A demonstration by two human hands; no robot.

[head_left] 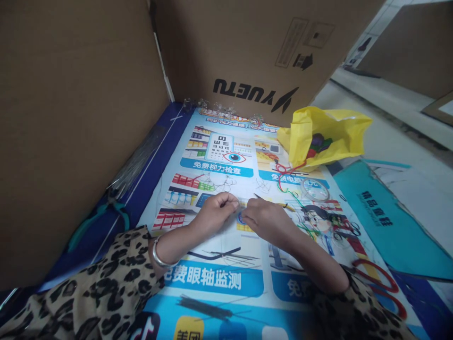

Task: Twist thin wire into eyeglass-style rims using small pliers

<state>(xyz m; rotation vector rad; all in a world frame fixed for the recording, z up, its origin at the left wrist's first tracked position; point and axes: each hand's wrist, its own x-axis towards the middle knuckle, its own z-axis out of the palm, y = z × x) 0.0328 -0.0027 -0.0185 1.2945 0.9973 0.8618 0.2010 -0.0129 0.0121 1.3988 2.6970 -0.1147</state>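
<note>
Left hand (pixel 221 210): thumb and fingertips pinched together above the printed sheet (pixel 219 243); whether anything fine is held cannot be told;
Right hand (pixel 265 219): fingers curled closed, near the left; any hold likewise cannot be told;
Yellow-handled tool (pixel 288 206): on the sheet, partly hidden behind the right hand;
Dark wires (pixel 207 308): bundled on the sheet, toward the wearer.

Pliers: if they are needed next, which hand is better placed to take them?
Probably the left hand: the pliers lie on its side, and the right hand is farther away, beyond the left arm.
</note>
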